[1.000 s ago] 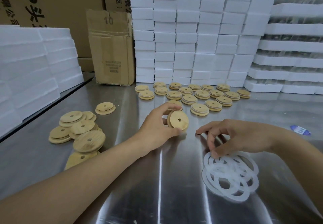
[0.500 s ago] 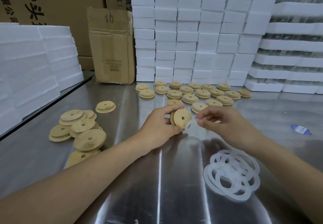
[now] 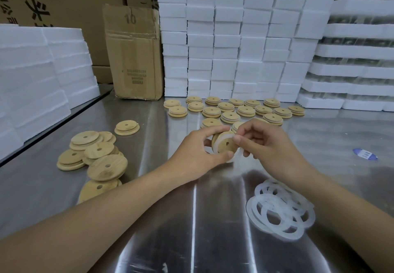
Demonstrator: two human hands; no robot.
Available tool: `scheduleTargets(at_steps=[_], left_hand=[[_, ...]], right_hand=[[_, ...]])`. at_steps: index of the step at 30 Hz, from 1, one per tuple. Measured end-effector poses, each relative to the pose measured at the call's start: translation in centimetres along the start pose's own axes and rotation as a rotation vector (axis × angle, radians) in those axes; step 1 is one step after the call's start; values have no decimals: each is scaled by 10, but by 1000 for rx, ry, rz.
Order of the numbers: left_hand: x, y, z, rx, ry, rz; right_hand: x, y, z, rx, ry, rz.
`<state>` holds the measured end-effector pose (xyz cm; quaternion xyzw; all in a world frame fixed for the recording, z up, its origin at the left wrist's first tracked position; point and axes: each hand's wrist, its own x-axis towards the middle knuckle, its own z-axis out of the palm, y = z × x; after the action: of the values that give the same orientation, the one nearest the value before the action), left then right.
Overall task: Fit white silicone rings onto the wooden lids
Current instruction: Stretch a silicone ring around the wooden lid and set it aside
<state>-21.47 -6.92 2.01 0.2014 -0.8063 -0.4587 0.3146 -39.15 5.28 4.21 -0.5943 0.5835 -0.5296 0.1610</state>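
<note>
As left hand [image 3: 198, 155] grips lid [image 3: 226, 144], carton [image 3: 134, 55] "10"

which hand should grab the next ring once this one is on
Right, probably. The ring pile lies on the side of the right hand, below its wrist, while the left hand grips the lid and would have to cross over.
</note>
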Motion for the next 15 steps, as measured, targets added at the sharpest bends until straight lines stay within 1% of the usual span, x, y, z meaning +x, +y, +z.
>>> scheduleTargets(at_steps=[7, 11, 15], left_hand=[[2, -3, -1, 36, 15, 42], [2, -2, 0, 61, 27, 85], [1, -1, 1, 75, 27, 126]], right_hand=[[-3, 5, 3, -78, 51, 108], [-3, 7, 3, -209, 73, 72], [-3, 7, 3, -251, 89, 43]])
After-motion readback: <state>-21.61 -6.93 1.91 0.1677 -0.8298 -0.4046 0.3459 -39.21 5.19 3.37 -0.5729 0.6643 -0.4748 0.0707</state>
